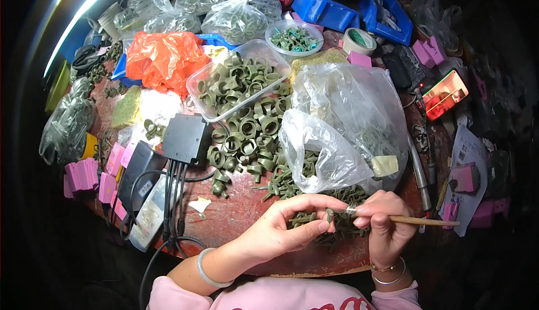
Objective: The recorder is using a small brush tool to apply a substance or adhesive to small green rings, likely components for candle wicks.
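My left hand (283, 226) pinches a small dark green piece (330, 215) between thumb and forefinger. My right hand (387, 217) grips a thin stick-like tool with a wooden handle (426, 220). Its short, shiny, pale end (351, 210) points left, close to the green piece; whether they touch, I cannot tell. Below and behind my fingers lies a heap of thin green sprigs (286, 181). Farther off, green ring-shaped pieces (250, 133) are piled up, spilling in front of a clear plastic tub (210, 112) filled with more of them.
A clear plastic bag (342, 102) covers the table's middle right. To the left stand a black box (186, 136) with cables and pink blocks (84, 175). Behind are an orange bag (163, 63), a round tub (295, 37), blue bins (325, 9) and, rightward, a lit phone (445, 95).
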{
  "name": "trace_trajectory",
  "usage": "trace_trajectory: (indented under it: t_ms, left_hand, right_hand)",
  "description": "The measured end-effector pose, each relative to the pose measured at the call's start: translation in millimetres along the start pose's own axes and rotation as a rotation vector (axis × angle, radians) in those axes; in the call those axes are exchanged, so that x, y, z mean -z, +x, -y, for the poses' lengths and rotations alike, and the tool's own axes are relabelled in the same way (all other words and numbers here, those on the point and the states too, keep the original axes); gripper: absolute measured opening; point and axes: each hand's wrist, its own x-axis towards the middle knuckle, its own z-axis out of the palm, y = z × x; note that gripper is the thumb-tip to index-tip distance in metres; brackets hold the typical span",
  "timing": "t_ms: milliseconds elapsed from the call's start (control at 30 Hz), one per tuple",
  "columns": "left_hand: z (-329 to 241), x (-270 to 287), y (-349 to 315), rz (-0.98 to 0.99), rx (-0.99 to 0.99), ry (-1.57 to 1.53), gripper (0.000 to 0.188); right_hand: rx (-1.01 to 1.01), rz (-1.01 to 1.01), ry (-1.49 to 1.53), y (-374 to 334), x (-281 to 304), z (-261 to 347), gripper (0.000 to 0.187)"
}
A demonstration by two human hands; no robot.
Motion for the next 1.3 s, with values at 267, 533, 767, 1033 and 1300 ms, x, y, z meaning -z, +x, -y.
trace_trajectory:
  t_ms: [267,533,767,1033,1300]
  left_hand:
    - [-2,-5,-1,-0.143,-0.001,0.053,0.037]
    - [1,-2,1,-0.144,-0.064,0.067,0.034]
    - [0,-3,1,-0.150,-0.042,0.064,0.031]
    - [1,-3,1,-0.137,-0.059,0.092,0.030]
    - [-2,-1,1,-0.224,-0.097,-0.216,0.010]
  right_hand:
    - [-0.034,-0.077,0.035,-4,0,-2,0.022]
    - [0.042,-0.027,-0.028,-5,1,2,0.016]
    - [0.029,0.047,-0.042,1,-3,6,0.013]
    - [-0.032,0.052,0.091,-2,2,0,0.019]
    - [-0.565,-0.138,0.262,6,-2,5,0.021]
